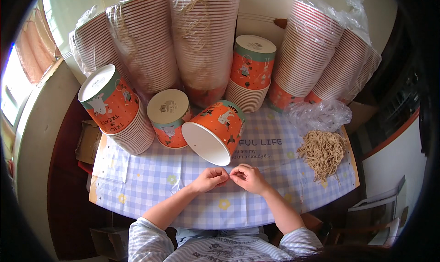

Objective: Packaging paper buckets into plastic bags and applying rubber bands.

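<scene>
My left hand point(210, 178) and my right hand point(249, 177) meet over the near middle of the table, fingers pinched with their tips close together. Whatever they hold, if anything, is too small to make out. Just beyond them an orange paper bucket point(225, 122) with a green band and cartoon figures lies on its side. Its white mouth faces me, and a small dark hole shows inside its wall. Left of it, another such bucket point(167, 115) stands upside down. A tangled heap of tan cords point(322, 153) lies on the right side of the table.
Tall bagged stacks of buckets point(206, 42) line the back, with more stacks point(311, 46) at the right. Shorter inverted stacks stand at the left point(120, 107) and back middle point(251, 71). Crumpled clear plastic point(321, 115) lies behind the cords. A checked cloth point(151, 184) covers the table.
</scene>
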